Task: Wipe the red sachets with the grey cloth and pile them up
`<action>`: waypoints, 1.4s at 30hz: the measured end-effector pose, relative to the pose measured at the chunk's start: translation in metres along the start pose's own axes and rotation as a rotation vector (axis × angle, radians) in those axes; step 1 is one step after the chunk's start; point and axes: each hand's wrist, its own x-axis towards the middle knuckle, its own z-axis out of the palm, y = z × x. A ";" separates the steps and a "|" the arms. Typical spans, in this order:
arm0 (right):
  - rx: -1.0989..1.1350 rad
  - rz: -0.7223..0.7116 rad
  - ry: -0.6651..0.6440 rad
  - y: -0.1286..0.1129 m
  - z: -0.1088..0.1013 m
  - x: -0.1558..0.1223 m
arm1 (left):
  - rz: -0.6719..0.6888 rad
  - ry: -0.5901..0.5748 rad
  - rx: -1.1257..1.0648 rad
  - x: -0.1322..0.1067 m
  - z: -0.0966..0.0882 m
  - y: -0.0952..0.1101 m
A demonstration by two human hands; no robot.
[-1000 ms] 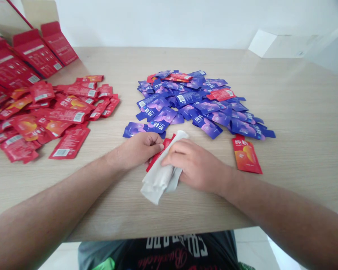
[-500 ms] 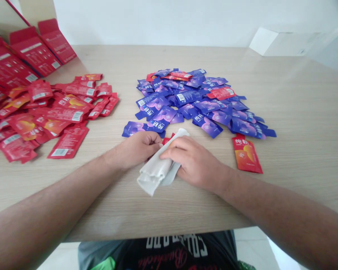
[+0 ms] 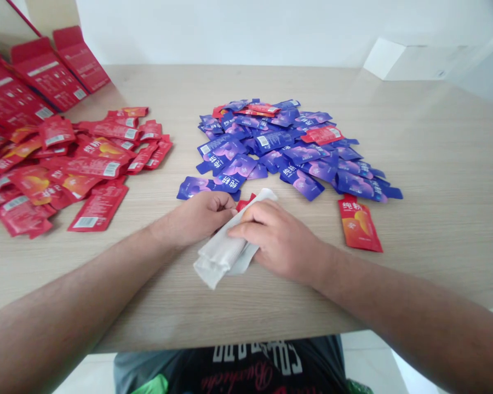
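Observation:
My right hand grips a folded white cloth, its layers hanging loose toward the table's front. Behind the cloth, a corner of a red sachet shows; the rest of it is hidden. My left hand is closed at the cloth's left side, thumb and fingers pinched on what appears to be this red sachet. Just beyond both hands spreads a pile of purple sachets, with a few red ones lying among them. One red and orange sachet lies alone to the right of my right hand.
On the left, a heap of red sachets covers the table. Red cartons with raised flaps stand behind that heap. A white box sits at the back right, against the wall. The wooden table's front edge runs close to my body.
My right hand has slid slightly down and left along with the white cloth. The left hand stays in place, and the piles have not changed.

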 end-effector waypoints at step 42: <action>0.032 0.146 0.174 0.006 -0.025 0.003 | 0.037 0.038 -0.322 -0.007 -0.018 -0.010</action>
